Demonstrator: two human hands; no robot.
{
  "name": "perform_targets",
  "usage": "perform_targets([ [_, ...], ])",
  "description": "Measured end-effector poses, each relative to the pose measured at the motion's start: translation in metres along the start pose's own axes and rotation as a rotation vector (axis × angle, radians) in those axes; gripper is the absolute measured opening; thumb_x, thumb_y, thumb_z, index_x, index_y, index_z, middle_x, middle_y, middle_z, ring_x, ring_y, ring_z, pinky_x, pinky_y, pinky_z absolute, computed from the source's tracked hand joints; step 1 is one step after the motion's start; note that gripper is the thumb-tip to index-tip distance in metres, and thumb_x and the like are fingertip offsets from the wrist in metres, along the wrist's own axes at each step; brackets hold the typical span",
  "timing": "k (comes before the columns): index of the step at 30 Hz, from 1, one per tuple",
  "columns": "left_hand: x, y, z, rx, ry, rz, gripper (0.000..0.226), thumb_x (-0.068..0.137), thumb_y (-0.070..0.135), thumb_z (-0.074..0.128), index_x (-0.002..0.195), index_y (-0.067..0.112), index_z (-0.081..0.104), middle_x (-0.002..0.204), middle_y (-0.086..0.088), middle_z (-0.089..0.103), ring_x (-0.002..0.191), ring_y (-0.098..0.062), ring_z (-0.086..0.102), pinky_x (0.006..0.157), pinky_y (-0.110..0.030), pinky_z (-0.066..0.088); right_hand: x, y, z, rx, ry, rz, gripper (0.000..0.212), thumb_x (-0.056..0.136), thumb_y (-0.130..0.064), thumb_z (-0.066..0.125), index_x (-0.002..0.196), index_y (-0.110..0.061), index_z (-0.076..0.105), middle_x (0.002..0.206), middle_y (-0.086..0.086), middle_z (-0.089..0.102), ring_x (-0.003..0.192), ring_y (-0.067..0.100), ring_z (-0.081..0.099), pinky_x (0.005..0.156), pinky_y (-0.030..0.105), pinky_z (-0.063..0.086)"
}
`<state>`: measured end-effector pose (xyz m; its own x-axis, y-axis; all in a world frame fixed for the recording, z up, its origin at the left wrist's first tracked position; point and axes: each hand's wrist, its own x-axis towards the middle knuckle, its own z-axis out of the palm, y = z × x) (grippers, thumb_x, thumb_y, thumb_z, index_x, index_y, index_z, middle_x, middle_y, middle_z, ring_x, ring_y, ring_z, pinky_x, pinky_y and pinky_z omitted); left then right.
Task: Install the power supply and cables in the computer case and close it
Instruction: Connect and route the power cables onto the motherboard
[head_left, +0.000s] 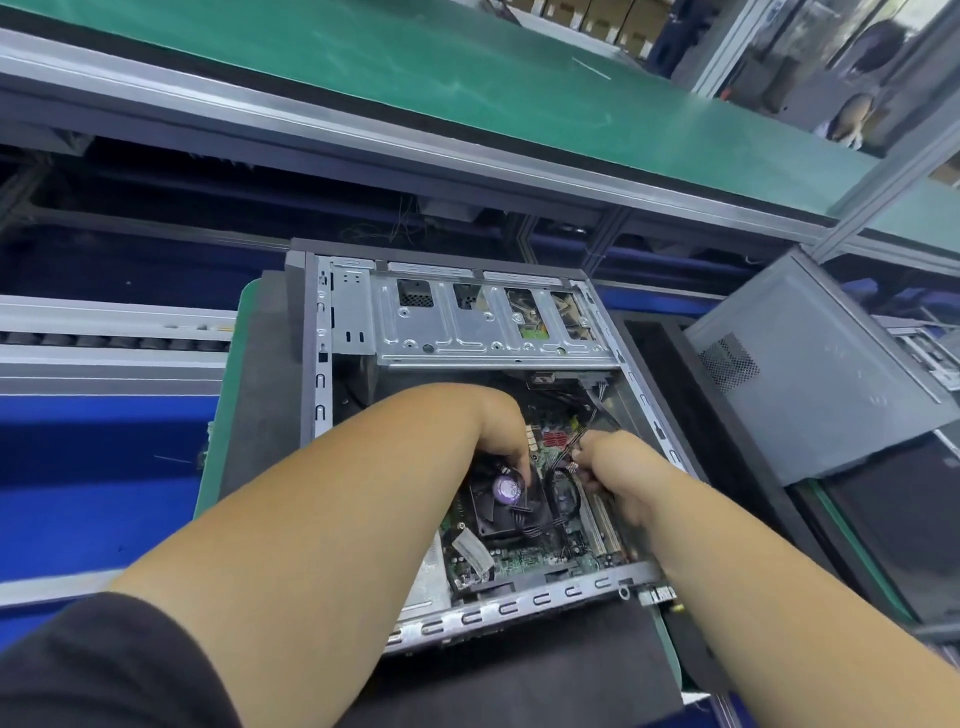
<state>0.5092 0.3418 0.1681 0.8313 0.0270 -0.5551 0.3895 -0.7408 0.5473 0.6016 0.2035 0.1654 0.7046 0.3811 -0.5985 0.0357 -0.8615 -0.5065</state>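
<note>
My left hand (501, 426) reaches down into the open computer case (467, 415), and its fingers are bent under my palm where I cannot see them, so I cannot tell whether they hold anything; they come down at the edge of the black CPU fan (506, 499). My right hand (610, 467) is inside the case too, its fingers curled round a bundle of thin black cables (563, 457) that loops over the green motherboard (524, 558). How the fingertips sit on the wires is blurred and hard to make out. My forearms cover much of the case's inside, so the left part of the board is hidden. I cannot make out a power supply anywhere in the case.

The case lies on its side with the open face up, on a dark mat (270, 395) over the tabletop (208, 499), whose green edge shows at the left. Its silver drive cage (483, 322) fills the far end. Just to the right, a grey side panel (810, 374) leans tilted, with a vent grille in it. Beyond the case runs a long green conveyor belt (415, 67) on a metal frame. At the top right a person (852, 114) is partly in view, cut off and blurred. A black sleeve (104, 670) covers my left upper arm at the bottom edge.
</note>
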Motion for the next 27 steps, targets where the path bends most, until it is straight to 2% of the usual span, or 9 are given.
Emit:
perform_targets([
  [3,0.005,-0.002,0.002,0.022,0.035,-0.035,0.032,0.084,0.035,0.071,0.109,0.015,0.075,0.118,-0.002,0.068,0.11,-0.022,0.062,0.098,-0.035,0.048,-0.008,0.002,0.0,0.22,-0.074,0.006,0.032,0.097,-0.004,0.039,0.069,-0.008,0.054,0.058,0.004,0.039,0.052,0.014,0.028,0.052,0.027,0.023],
  [7,0.004,-0.001,0.002,0.045,0.024,-0.03,0.029,0.087,0.032,0.069,0.111,0.017,0.075,0.123,0.0,0.066,0.111,-0.021,0.061,0.1,-0.034,0.046,-0.013,0.008,0.0,0.512,-0.205,-0.258,0.047,0.08,0.007,0.023,0.045,-0.008,0.049,0.045,0.003,0.028,0.043,0.013,0.02,0.049,0.026,0.019],
  [11,0.0,0.0,0.0,0.101,-0.006,-0.003,0.026,0.094,0.019,0.056,0.109,0.028,0.074,0.133,0.003,0.058,0.112,-0.018,0.057,0.098,-0.028,0.044,-0.015,0.011,-0.003,0.703,-0.305,-0.405,0.03,0.066,0.002,0.026,0.044,-0.008,0.044,0.046,0.002,0.026,0.049,0.014,0.019,0.047,0.023,0.024],
  [13,-0.001,0.001,0.0,0.121,-0.009,0.005,0.029,0.095,0.018,0.052,0.11,0.029,0.074,0.135,0.003,0.056,0.112,-0.018,0.056,0.093,-0.025,0.042,-0.014,0.013,-0.004,0.716,-0.307,-0.44,0.026,0.064,-0.001,0.028,0.045,-0.009,0.044,0.046,0.003,0.026,0.049,0.014,0.019,0.046,0.022,0.028],
  [15,-0.001,0.002,-0.001,0.123,-0.005,-0.001,0.028,0.095,0.018,0.053,0.111,0.029,0.074,0.136,0.003,0.055,0.114,-0.018,0.055,0.095,-0.026,0.042,-0.014,0.015,-0.005,0.714,-0.316,-0.457,0.025,0.064,-0.003,0.029,0.045,-0.011,0.044,0.046,0.003,0.026,0.049,0.015,0.02,0.049,0.023,0.031],
  [19,-0.001,0.002,-0.001,0.141,-0.03,-0.016,0.028,0.095,0.018,0.054,0.114,0.025,0.073,0.138,-0.001,0.054,0.119,-0.02,0.053,0.103,-0.032,0.041,-0.014,0.016,-0.005,0.722,-0.319,-0.468,0.025,0.064,-0.005,0.03,0.046,-0.011,0.045,0.046,0.003,0.027,0.051,0.015,0.019,0.053,0.028,0.029],
  [23,-0.002,0.001,-0.002,0.106,-0.009,-0.04,0.028,0.091,0.022,0.061,0.116,0.015,0.071,0.132,-0.005,0.059,0.112,-0.02,0.057,0.102,-0.034,0.044,-0.014,0.016,-0.006,0.736,-0.321,-0.484,0.021,0.065,-0.005,0.033,0.05,-0.009,0.047,0.046,0.003,0.026,0.051,0.015,0.019,0.053,0.03,0.026],
  [25,-0.002,0.001,-0.002,0.147,-0.024,-0.019,0.029,0.093,0.021,0.058,0.118,0.013,0.07,0.133,-0.006,0.059,0.113,-0.022,0.057,0.102,-0.034,0.044,-0.011,0.018,-0.006,0.708,-0.284,-0.445,0.016,0.072,-0.009,0.041,0.062,-0.008,0.053,0.05,0.003,0.029,0.052,0.016,0.023,0.054,0.029,0.027],
  [27,-0.004,0.003,-0.002,0.142,-0.007,-0.014,0.03,0.095,0.019,0.054,0.12,0.014,0.069,0.135,-0.004,0.056,0.118,-0.023,0.054,0.103,-0.033,0.042,-0.004,0.023,-0.002,0.511,-0.164,-0.35,0.016,0.09,-0.016,0.046,0.082,-0.009,0.06,0.057,0.0,0.039,0.055,0.014,0.031,0.057,0.027,0.034],
])
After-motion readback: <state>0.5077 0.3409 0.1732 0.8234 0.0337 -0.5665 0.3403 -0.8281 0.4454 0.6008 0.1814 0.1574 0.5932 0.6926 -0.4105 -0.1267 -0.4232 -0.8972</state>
